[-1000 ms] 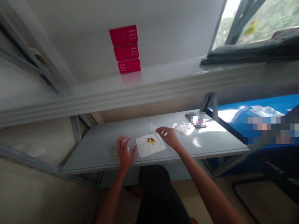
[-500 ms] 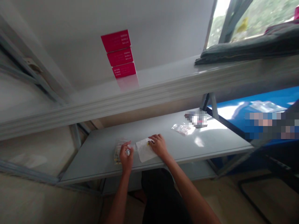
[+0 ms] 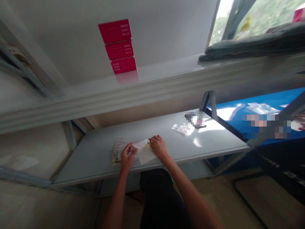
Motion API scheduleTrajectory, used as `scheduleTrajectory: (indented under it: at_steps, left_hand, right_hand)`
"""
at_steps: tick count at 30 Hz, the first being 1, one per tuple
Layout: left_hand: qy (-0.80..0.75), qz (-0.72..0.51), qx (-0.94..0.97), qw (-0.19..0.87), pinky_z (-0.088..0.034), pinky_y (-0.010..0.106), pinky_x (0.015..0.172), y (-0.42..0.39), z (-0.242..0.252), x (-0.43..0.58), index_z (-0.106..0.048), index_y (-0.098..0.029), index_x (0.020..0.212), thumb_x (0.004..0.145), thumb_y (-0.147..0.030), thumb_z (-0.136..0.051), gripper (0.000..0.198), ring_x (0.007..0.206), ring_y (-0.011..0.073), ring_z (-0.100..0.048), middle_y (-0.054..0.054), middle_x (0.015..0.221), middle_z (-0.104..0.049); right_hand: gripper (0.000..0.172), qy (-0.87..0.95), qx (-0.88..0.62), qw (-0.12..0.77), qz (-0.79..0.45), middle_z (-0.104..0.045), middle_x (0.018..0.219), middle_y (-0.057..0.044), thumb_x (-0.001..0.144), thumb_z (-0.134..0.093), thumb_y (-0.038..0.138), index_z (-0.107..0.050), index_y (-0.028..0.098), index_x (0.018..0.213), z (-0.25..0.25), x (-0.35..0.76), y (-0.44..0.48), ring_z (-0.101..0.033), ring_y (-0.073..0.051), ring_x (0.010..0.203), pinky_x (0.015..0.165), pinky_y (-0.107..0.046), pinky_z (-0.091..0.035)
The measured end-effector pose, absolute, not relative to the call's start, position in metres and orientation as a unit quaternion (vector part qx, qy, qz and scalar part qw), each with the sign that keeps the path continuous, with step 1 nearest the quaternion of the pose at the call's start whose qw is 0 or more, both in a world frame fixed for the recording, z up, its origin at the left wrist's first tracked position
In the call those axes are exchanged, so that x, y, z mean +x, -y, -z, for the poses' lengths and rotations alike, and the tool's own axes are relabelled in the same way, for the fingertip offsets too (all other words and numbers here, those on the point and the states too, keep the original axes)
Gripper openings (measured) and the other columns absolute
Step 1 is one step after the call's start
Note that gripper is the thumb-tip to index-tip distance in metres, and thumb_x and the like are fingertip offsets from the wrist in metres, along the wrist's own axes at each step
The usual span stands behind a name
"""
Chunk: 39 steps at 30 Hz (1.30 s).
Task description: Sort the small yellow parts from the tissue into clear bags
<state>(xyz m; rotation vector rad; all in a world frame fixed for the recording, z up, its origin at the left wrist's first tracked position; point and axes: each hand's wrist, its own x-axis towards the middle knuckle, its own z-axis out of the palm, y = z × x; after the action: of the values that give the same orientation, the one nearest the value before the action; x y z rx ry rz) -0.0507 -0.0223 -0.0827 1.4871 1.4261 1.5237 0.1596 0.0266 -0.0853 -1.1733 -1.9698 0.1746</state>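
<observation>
My left hand (image 3: 128,156) pinches the left end of a white paper sheet (image 3: 145,155), which is lifted and folded up over its load. My right hand (image 3: 159,147) grips the sheet's right side. A few yellow beads (image 3: 148,144) show at the fold, and the rest are hidden. Just left of my left hand, a clear plastic bag (image 3: 117,152) with yellow bits inside lies on the grey table (image 3: 95,162), close to my fingers.
Farther right on the table lie a crumpled clear bag (image 3: 182,129) and a pixelated dark item (image 3: 196,119). A white shelf (image 3: 152,82) above holds several stacked red boxes (image 3: 118,46) and a folded dark cloth (image 3: 250,47). A blue surface (image 3: 262,108) lies to the right.
My hands have come together on the white sheet. It lay flat with beads showing, and now it is raised and folded over them. The view has shifted slightly.
</observation>
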Motion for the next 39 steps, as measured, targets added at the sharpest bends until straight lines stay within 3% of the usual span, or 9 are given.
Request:
scheduleTrajectory:
  at_steps: [5, 10, 13, 19, 23, 27, 30, 33, 39]
  left_hand:
    - [-0.541, -0.545, 0.566, 0.301, -0.052, 0.028, 0.079, 0.022, 0.081, -0.052, -0.069, -0.015, 0.122, 0.077, -0.042, -0.077, 0.052, 0.083, 0.0188, -0.067, 0.005, 0.089, -0.073]
    - [-0.531, -0.508, 0.6, 0.317, -0.054, 0.033, 0.085, 0.023, 0.081, -0.053, -0.072, -0.016, 0.121, 0.085, -0.047, -0.068, 0.047, 0.092, 0.0237, -0.07, 0.009, 0.098, -0.078]
    - [-0.534, -0.485, 0.623, 0.301, -0.054, 0.035, 0.087, 0.022, 0.082, -0.053, -0.073, -0.018, 0.121, 0.086, -0.048, -0.068, 0.046, 0.096, 0.0248, -0.07, 0.01, 0.106, -0.077]
    - [-0.538, -0.482, 0.631, 0.283, -0.053, 0.035, 0.089, 0.021, 0.082, -0.053, -0.073, -0.02, 0.121, 0.084, -0.05, -0.069, 0.047, 0.093, 0.0232, -0.069, 0.008, 0.103, -0.077]
    - [-0.541, -0.501, 0.61, 0.292, -0.053, 0.033, 0.086, 0.02, 0.082, -0.053, -0.072, -0.019, 0.122, 0.083, -0.051, -0.071, 0.051, 0.09, 0.0226, -0.069, 0.008, 0.102, -0.077]
    - [-0.551, -0.546, 0.557, 0.296, -0.054, 0.031, 0.081, 0.018, 0.087, -0.056, -0.07, -0.017, 0.124, 0.081, -0.054, -0.071, 0.056, 0.085, 0.0215, -0.069, 0.008, 0.095, -0.076]
    - [-0.553, -0.56, 0.538, 0.3, -0.054, 0.032, 0.081, 0.017, 0.089, -0.058, -0.073, -0.016, 0.116, 0.084, -0.057, -0.067, 0.052, 0.087, 0.0221, -0.07, 0.011, 0.1, -0.076]
    - [-0.544, -0.569, 0.534, 0.308, -0.053, 0.03, 0.08, 0.018, 0.088, -0.056, -0.071, -0.016, 0.121, 0.087, -0.055, -0.064, 0.052, 0.086, 0.0209, -0.069, 0.01, 0.099, -0.076]
    - [-0.521, -0.605, 0.514, 0.312, -0.051, 0.024, 0.075, 0.021, 0.084, -0.051, -0.066, -0.018, 0.129, 0.086, -0.047, -0.068, 0.052, 0.079, 0.0148, -0.065, 0.005, 0.091, -0.071]
  right_hand:
    - [0.02, 0.694, -0.426, 0.528, -0.241, -0.074, 0.093, -0.005, 0.093, -0.059, 0.023, -0.073, 0.02, 0.107, 0.083, 0.146, -0.012, -0.061, -0.017, 0.075, 0.072, -0.029, -0.049]
    - [0.016, 0.674, -0.381, 0.529, -0.349, -0.075, 0.088, -0.003, 0.089, -0.068, 0.035, -0.074, 0.02, 0.093, 0.083, 0.132, 0.001, -0.062, -0.013, 0.067, 0.061, -0.023, -0.045]
    - [0.018, 0.688, -0.369, 0.517, -0.352, -0.075, 0.086, -0.003, 0.088, -0.07, 0.037, -0.074, 0.019, 0.09, 0.079, 0.132, 0.005, -0.062, -0.013, 0.066, 0.061, -0.023, -0.045]
    - [0.019, 0.708, -0.362, 0.51, -0.329, -0.075, 0.082, -0.004, 0.092, -0.067, 0.037, -0.075, 0.02, 0.089, 0.077, 0.134, 0.004, -0.062, -0.013, 0.064, 0.063, -0.024, -0.047]
    - [0.025, 0.748, -0.326, 0.5, -0.29, -0.076, 0.085, -0.005, 0.096, -0.062, 0.038, -0.076, 0.021, 0.084, 0.077, 0.132, 0.004, -0.067, -0.017, 0.077, 0.077, -0.029, -0.05]
    - [0.03, 0.741, -0.309, 0.513, -0.302, -0.077, 0.105, -0.007, 0.102, -0.051, 0.039, -0.076, 0.023, 0.105, 0.072, 0.135, 0.006, -0.07, -0.02, 0.096, 0.09, -0.033, -0.05]
    - [0.034, 0.672, -0.353, 0.554, -0.341, -0.077, 0.108, -0.007, 0.102, -0.048, 0.039, -0.071, 0.022, 0.12, 0.073, 0.138, 0.007, -0.071, -0.019, 0.088, 0.083, -0.032, -0.053]
    - [0.032, 0.629, -0.379, 0.57, -0.37, -0.078, 0.099, -0.006, 0.101, -0.049, 0.036, -0.071, 0.021, 0.118, 0.079, 0.139, 0.005, -0.069, -0.017, 0.074, 0.072, -0.03, -0.055]
    - [0.027, 0.632, -0.45, 0.582, -0.242, -0.075, 0.097, -0.007, 0.094, -0.05, 0.017, -0.074, 0.02, 0.105, 0.087, 0.137, 0.001, -0.067, -0.021, 0.088, 0.082, -0.033, -0.052]
